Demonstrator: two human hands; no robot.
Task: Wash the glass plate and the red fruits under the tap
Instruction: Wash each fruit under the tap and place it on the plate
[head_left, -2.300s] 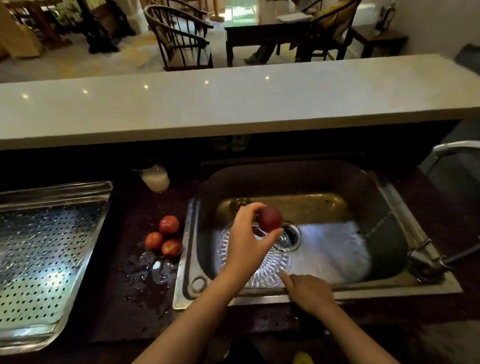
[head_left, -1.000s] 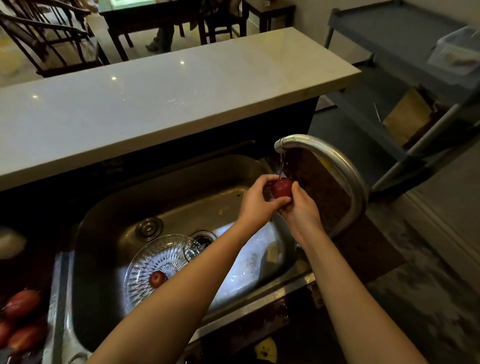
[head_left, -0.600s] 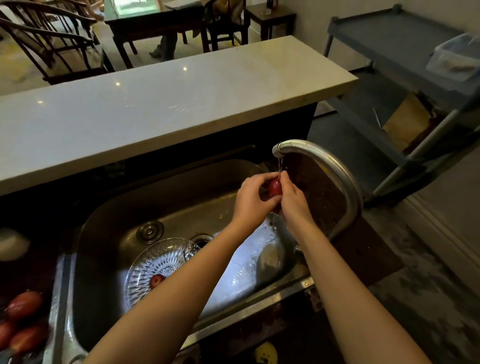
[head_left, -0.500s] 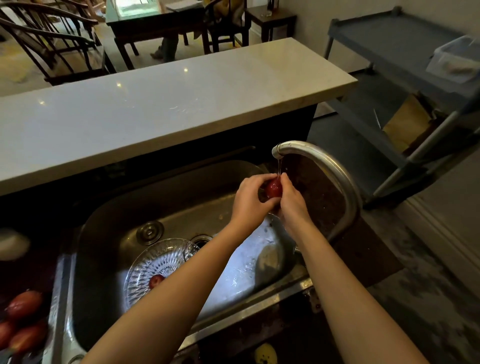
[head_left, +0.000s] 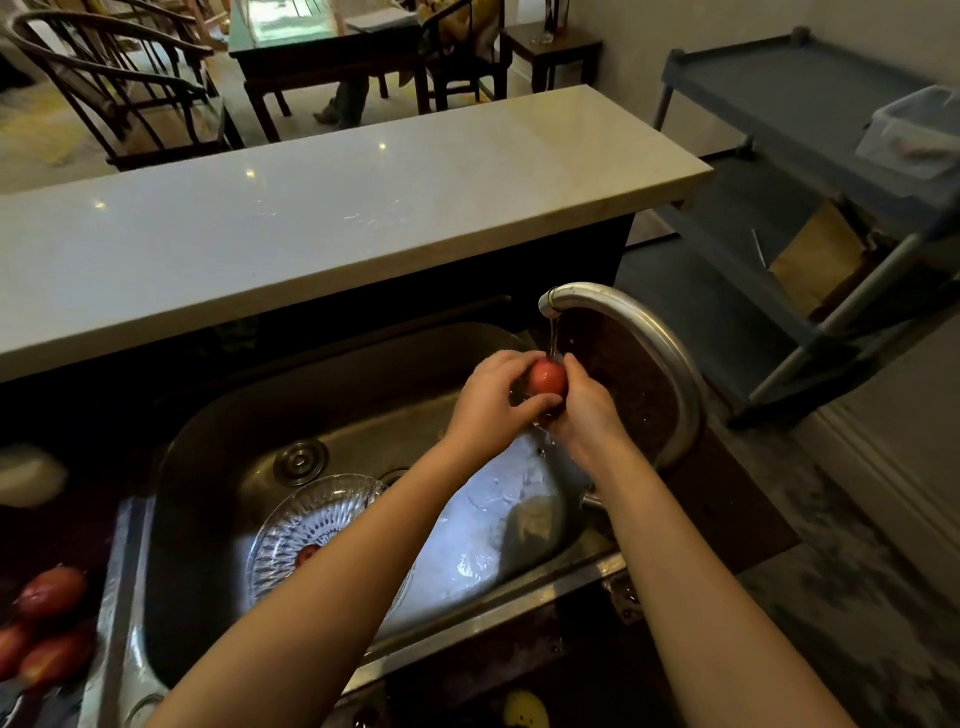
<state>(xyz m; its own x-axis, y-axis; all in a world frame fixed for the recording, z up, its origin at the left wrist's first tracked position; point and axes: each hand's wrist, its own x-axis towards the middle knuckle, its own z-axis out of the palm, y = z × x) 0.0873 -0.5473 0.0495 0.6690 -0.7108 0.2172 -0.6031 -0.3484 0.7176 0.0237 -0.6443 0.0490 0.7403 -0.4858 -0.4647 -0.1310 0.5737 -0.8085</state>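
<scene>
Under the tap (head_left: 623, 332), left hand (head_left: 491, 402) and right hand (head_left: 584, 410) both cup a red fruit (head_left: 548, 378); wet, light, likely slippery, best held all round.

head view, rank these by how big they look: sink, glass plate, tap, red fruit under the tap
1. sink, largest by far.
2. glass plate and tap: about alike in span; the plate is partly hidden by a forearm, so I won't rank them.
3. red fruit under the tap, smallest.
</scene>
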